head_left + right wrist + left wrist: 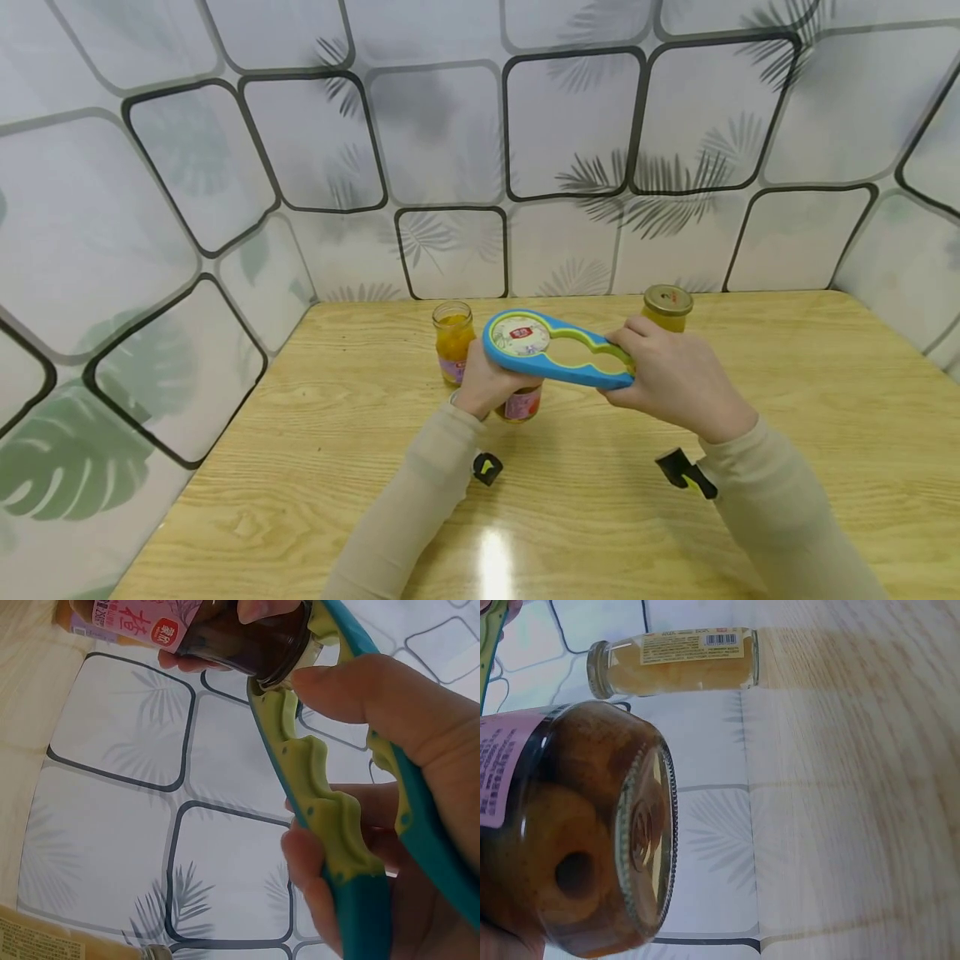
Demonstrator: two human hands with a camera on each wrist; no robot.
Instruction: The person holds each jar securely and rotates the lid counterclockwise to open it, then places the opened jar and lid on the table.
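The left hand (486,379) grips a jar of dark fruit (574,832) by its side, its pink label (522,406) partly showing below the hand. This jar is in the middle of the scene, raised a little off the wooden table (300,475), and its glass base is visible in the left wrist view. Around its pale lid (521,335) sits the ring of a blue and green opener (570,372), whose two handles stretch right with a gap between them. The right hand (671,375) holds the right end of those handles, fingers curled round them.

Just beyond the left hand, on the far left, stands a jar of yellow fruit (453,337) with its mouth uncovered; the hand covers part of its right side. On the far right, a gold-lidded jar (666,305) stands upright behind the right hand, which blocks its lower part from the head view. The opener and left hand hide much of the gripped jar there. Small black fittings (487,468) show beside both beige sleeves (420,500) on the near side, and a patterned wall (450,150) closes off the far edge
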